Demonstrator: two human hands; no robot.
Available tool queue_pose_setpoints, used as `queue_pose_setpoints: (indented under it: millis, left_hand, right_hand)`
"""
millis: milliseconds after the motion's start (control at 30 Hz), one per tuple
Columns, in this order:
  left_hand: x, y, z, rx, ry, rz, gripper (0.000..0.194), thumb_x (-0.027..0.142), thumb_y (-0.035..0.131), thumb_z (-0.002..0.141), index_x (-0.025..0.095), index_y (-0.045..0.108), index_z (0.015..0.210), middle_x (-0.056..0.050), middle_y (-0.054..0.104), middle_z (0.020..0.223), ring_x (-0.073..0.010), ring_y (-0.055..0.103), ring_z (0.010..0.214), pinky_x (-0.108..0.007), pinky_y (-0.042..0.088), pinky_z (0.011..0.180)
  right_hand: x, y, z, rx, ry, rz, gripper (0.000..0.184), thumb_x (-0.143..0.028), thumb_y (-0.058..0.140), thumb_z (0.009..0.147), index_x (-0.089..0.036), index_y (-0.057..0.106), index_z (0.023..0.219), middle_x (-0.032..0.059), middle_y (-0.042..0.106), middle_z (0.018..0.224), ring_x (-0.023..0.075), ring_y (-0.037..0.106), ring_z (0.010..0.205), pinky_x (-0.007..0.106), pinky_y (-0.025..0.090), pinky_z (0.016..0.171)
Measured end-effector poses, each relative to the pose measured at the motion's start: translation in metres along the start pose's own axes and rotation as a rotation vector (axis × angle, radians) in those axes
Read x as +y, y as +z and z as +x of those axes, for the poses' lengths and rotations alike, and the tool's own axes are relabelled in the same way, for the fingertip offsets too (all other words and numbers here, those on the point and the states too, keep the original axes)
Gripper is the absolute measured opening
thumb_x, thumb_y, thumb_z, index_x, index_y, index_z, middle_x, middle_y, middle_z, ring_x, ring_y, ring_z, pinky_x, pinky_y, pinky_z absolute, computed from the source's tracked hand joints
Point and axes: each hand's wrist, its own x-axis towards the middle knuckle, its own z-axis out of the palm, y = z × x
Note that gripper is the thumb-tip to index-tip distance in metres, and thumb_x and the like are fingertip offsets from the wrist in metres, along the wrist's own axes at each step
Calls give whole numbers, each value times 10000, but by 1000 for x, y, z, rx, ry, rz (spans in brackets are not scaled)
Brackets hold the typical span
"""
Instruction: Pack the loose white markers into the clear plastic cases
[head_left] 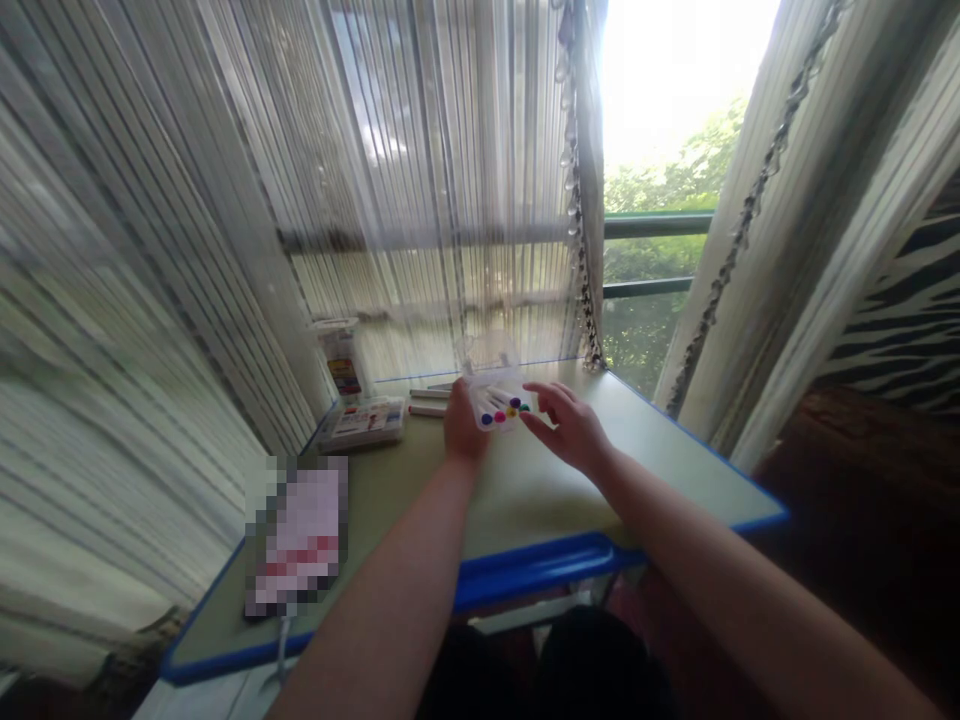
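My left hand [464,425] is wrapped round the left side of a clear plastic case [484,381], holding it tilted above the table. Its see-through lid [487,350] stands open at the back. Inside lie several white markers [493,398] whose coloured caps face me: blue, pink, yellow, purple and green. Close to the right side of the case is my right hand [564,420], thumb and forefinger spread apart near the green cap [523,408]. Whether a fingertip touches that cap, I cannot tell. Behind my left hand, loose markers [427,409] rest on the table.
The pale table [555,505] has a blue edge. At its left back are a flat printed box [365,422] and an upright clear container [343,362]. A blurred-out pinkish item [304,530] with a cable [283,645] lies at the left. String curtains [420,200] hang behind.
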Motion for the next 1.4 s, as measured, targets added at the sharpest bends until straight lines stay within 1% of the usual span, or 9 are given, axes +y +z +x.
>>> queue_pose_setpoints:
  millis: [100,233,467,600,800,933,1067,1200,1400]
  left_hand:
    - [-1,1,0,12,10,-10,315,239,619,712,186,449,972,-98,629,927,-254,623,883,-349,486,749]
    - [-2,3,-1,34,-5,-7,303,250,597,714,203,454,977,-90,632,932,-263,637,893,-376,501,764]
    - [14,-5,-5,-102,15,-21,349,248,631,674,218,488,990,-73,668,935,-247,659,869,-346,516,742]
    - [26,-11,-10,-248,36,-11,321,308,647,685,218,515,964,-68,681,923,-224,659,824,-328,517,722]
    - [32,-9,-10,-321,82,49,440,313,653,702,204,519,1106,-85,682,972,-241,655,874,-327,513,731]
    - [30,-3,-9,-352,-14,192,495,239,571,757,189,471,1239,-113,645,1130,-257,610,1046,-356,498,855]
    - [25,-2,-13,-413,-49,496,520,151,528,733,77,507,1247,-196,487,1358,-311,384,1317,-411,324,1076]
    - [21,-8,-18,-498,-122,574,419,230,469,809,77,565,1188,-193,509,1338,-321,449,1253,-416,373,1022]
    - [19,-18,-19,-414,-142,600,418,90,344,840,103,559,1198,-167,574,1259,-262,493,1211,-356,397,987]
  right_hand:
    - [3,-1,-2,-4,-11,6,276,-290,554,872,-219,536,1137,5,525,768,99,450,549,249,445,549]
    - [12,1,-5,63,40,10,558,-367,681,754,-219,439,1235,41,520,883,145,498,655,308,494,597]
    - [29,12,-8,-80,127,-5,969,-496,758,629,-193,269,1410,205,422,1360,338,475,1197,531,458,942]
    - [37,17,-9,-137,81,28,821,-421,768,620,-184,410,1320,181,535,1277,341,506,1196,524,434,985]
    - [44,14,-11,-110,91,10,489,-365,733,643,-179,578,1067,131,667,1015,289,648,927,440,540,795]
    - [51,10,-13,-16,132,-109,510,-391,749,633,-165,577,1056,136,671,983,285,644,914,427,537,781]
    - [58,10,-16,100,223,-201,578,-410,764,619,-156,556,1095,141,657,1006,282,632,921,426,529,783]
    - [58,14,-18,127,309,-221,552,-423,743,647,-170,550,1098,115,664,969,268,643,874,420,534,738]
    - [56,24,-20,116,236,-273,472,-383,694,695,-170,535,1085,130,657,981,291,646,902,447,543,741]
